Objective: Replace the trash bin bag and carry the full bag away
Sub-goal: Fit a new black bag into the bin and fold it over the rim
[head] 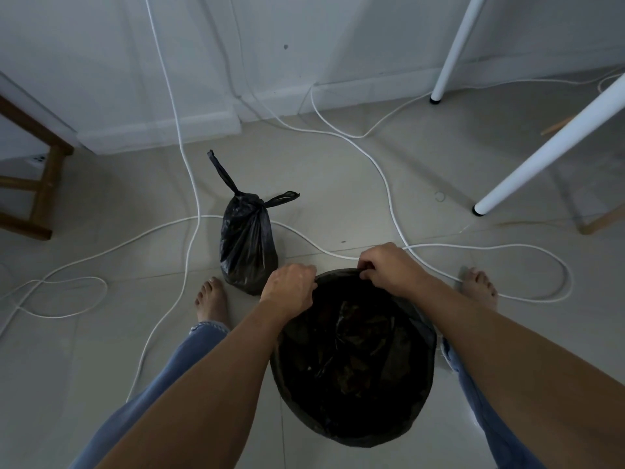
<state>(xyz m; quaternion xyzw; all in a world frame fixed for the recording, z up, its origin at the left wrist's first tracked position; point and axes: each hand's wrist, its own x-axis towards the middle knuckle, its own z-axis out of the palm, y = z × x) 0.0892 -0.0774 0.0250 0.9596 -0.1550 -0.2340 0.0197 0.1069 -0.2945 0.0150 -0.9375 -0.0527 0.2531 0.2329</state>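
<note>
A round trash bin [351, 431] stands on the floor between my feet, lined with a black bag [355, 353] whose edge is folded over the rim. My left hand [291, 289] grips the bag's edge at the far left of the rim. My right hand [389, 265] pinches the bag's edge at the far side of the rim. A full black bag [247, 242], knotted at the top with two ends sticking out, stands upright on the floor just beyond my left hand.
Several white cables [189, 184] loop across the tiled floor around the bin and the full bag. Two white table legs [548, 150] stand at the right. A wooden stool [44, 184] is at the left. The wall and skirting board run along the back.
</note>
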